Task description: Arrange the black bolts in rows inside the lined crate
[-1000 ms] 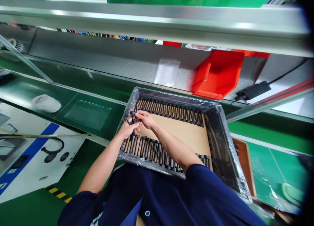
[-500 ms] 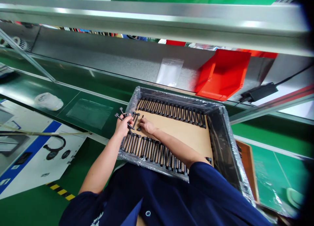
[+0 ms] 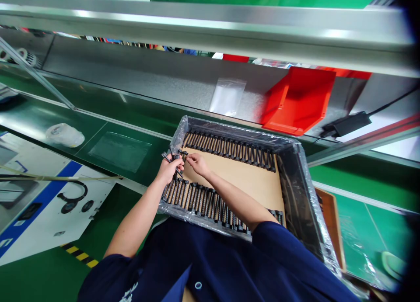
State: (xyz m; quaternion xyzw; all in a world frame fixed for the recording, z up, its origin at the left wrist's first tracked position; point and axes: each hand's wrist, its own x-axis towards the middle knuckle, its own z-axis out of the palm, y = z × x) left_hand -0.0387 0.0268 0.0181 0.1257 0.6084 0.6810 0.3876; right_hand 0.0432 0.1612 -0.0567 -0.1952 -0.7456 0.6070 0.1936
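Note:
My left hand (image 3: 167, 169) is closed around a loose bunch of black bolts (image 3: 168, 158), long thin shafts with wide heads that stick out at several angles. Close to its right, my right hand (image 3: 198, 164) pinches thumb and fingers at a dark bolt end; whether that bolt belongs to the bunch or lies in the box I cannot tell. Both hands are over the left end of a plastic-lined box (image 3: 306, 192). Inside, a brown cardboard sheet (image 3: 236, 171) carries a far row of bolts (image 3: 229, 148) and a near row of bolts (image 3: 203, 199), side by side.
A red bin (image 3: 300, 103) and a clear plastic bag (image 3: 228, 95) are on the metal shelf behind the box. A black power adapter (image 3: 349, 123) lies to the right. On the green bench at left are a flat clear bag (image 3: 120, 151) and a crumpled bag (image 3: 64, 135).
My right hand has moved away from me, up from the cardboard toward the bunch. My left hand has shifted slightly right with its bolts, bringing the hands closer together.

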